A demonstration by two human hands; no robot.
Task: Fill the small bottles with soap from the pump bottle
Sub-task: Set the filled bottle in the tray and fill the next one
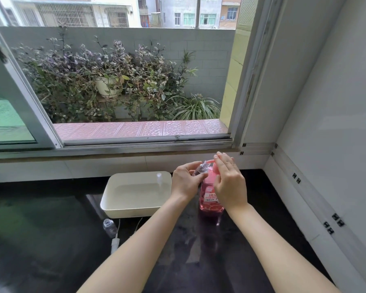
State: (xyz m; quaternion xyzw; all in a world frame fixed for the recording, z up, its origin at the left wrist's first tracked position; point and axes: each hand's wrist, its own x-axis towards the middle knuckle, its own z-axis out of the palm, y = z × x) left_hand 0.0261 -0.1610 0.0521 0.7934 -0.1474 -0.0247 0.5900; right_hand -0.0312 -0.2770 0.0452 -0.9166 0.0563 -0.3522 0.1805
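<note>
The left hand pinched a small bottle between thumb and curled fingers and held it tilted, its neck up by the spout of the pump bottle, which stood on the dark counter just right of a white tray. The right hand lay over the pump head, fingers straight and close together, apparently set to press. The likeliest trouble was a miss. The small bottle's mouth looked narrow against the spout, and the hands hid whether the two lined up. A hard press with the mouth off-centre would send soap down the outside and onto the fingers, making the smooth plastic slippery. Pressing at a slant could also rock the tall pump bottle, which nothing else steadied. The small bottle was clear, rounded plastic and seemed empty. The pump bottle was see-through, full of pink liquid, with a printed label and an opaque pink head. The counter was glossy black and threw back reflections. The tray was matte cream with rounded corners and held a small white cap. A second clear bottle lay on its side in front of the tray, beside a white sprayer top with a thin tube.
</note>
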